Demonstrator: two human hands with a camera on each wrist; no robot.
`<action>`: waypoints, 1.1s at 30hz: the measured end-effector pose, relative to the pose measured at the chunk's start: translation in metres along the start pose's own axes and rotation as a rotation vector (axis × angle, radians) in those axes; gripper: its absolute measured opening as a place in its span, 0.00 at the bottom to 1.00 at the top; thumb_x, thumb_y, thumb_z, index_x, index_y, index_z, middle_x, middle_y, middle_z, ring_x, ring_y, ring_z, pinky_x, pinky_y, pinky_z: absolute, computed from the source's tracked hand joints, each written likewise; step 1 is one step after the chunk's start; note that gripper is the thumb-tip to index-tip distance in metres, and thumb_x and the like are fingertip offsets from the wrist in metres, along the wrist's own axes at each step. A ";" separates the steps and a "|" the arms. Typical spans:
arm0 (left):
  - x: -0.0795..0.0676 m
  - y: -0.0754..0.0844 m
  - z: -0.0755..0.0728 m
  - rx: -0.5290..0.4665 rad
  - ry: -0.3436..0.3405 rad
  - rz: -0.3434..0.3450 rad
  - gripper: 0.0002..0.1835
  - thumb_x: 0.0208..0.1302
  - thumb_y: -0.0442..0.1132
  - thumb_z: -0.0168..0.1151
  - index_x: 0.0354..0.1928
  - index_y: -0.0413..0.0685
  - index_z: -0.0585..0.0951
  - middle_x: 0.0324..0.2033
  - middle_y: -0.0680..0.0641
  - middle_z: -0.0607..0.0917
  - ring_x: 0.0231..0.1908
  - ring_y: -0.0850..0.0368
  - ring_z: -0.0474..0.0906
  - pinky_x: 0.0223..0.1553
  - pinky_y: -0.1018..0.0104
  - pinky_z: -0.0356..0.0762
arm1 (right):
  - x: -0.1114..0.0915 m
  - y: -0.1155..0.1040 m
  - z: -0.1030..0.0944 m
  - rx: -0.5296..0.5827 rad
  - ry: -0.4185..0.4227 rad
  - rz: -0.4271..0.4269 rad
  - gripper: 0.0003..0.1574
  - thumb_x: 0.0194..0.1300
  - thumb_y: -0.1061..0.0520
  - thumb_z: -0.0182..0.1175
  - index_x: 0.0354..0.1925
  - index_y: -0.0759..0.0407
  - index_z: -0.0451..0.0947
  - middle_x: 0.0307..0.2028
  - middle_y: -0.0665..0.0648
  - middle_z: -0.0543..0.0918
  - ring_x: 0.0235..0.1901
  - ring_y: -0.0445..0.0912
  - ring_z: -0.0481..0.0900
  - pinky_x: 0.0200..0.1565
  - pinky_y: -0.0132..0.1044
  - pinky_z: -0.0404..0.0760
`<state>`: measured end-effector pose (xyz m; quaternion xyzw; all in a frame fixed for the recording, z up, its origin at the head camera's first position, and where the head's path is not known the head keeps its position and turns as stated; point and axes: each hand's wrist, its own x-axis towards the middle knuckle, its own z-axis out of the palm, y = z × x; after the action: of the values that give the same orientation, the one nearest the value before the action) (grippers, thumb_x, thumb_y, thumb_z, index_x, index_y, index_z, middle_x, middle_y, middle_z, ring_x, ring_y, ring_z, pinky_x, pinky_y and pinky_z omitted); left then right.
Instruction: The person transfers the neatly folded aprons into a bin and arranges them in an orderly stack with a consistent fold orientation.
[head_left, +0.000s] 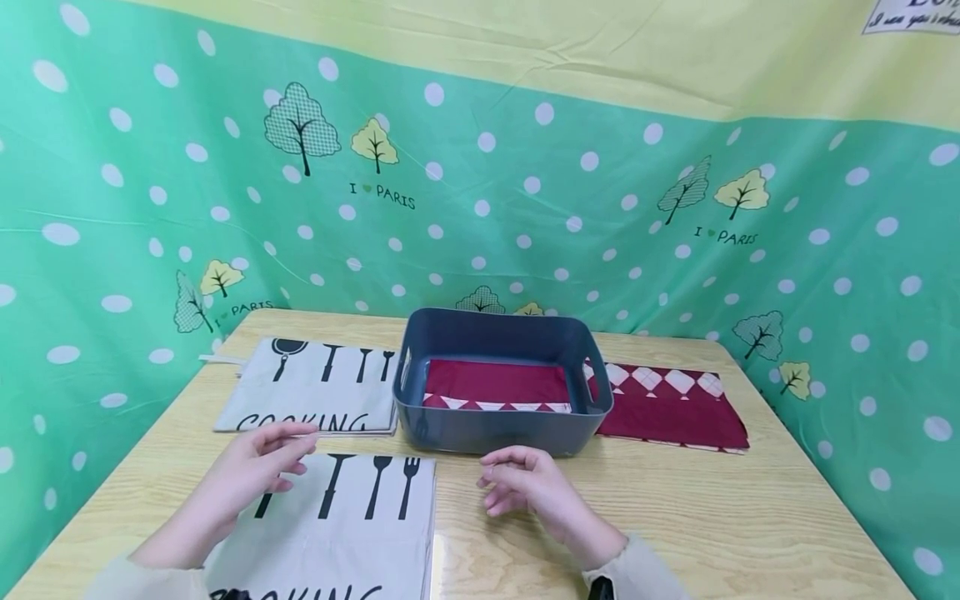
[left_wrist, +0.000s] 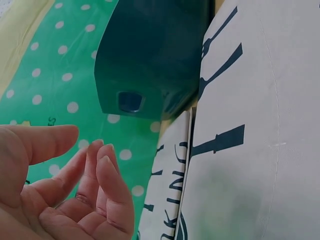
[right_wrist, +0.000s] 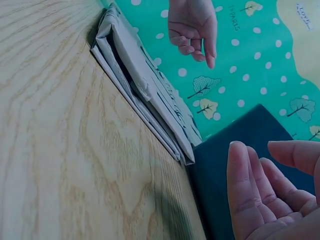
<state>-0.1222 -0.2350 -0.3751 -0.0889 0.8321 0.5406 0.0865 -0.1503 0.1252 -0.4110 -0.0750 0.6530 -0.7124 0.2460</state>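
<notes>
My left hand [head_left: 251, 467] hovers above a folded white cloth [head_left: 341, 542] printed with black utensils and lettering. Its fingers are loosely bent and hold nothing, as the left wrist view also shows. My right hand [head_left: 536, 492] hangs over the wooden table, just in front of a dark blue plastic basket [head_left: 480, 429]. Thumb and fingers of that hand are apart, with nothing between them. Inside the basket lies a folded maroon cloth [head_left: 498, 382] with a white-patterned edge. Layered folds of the front white cloth [right_wrist: 145, 95] show in the right wrist view.
Another white printed cloth [head_left: 307, 396] lies folded left of the basket. To its right is a folded maroon cloth [head_left: 675, 417] with white diamond shapes. A green dotted curtain [head_left: 480, 192] hangs behind and beside the wooden table [head_left: 712, 517].
</notes>
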 end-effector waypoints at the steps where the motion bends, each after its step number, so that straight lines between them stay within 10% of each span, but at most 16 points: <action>1: 0.000 -0.001 -0.001 -0.002 -0.002 -0.002 0.32 0.71 0.51 0.59 0.67 0.35 0.69 0.49 0.44 0.84 0.39 0.58 0.81 0.38 0.64 0.83 | 0.000 0.001 0.000 -0.001 -0.001 0.000 0.27 0.67 0.59 0.60 0.56 0.79 0.71 0.34 0.54 0.86 0.26 0.40 0.84 0.33 0.33 0.86; 33: 0.000 -0.020 -0.021 0.088 0.026 -0.034 0.33 0.72 0.52 0.57 0.69 0.36 0.68 0.51 0.46 0.84 0.40 0.65 0.79 0.40 0.66 0.80 | 0.000 0.017 0.010 0.014 0.016 0.025 0.26 0.67 0.60 0.59 0.55 0.78 0.71 0.42 0.63 0.87 0.31 0.44 0.87 0.40 0.41 0.88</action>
<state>-0.1187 -0.2621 -0.3844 -0.1060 0.8544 0.5009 0.0886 -0.1421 0.1158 -0.4260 -0.0594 0.6508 -0.7144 0.2502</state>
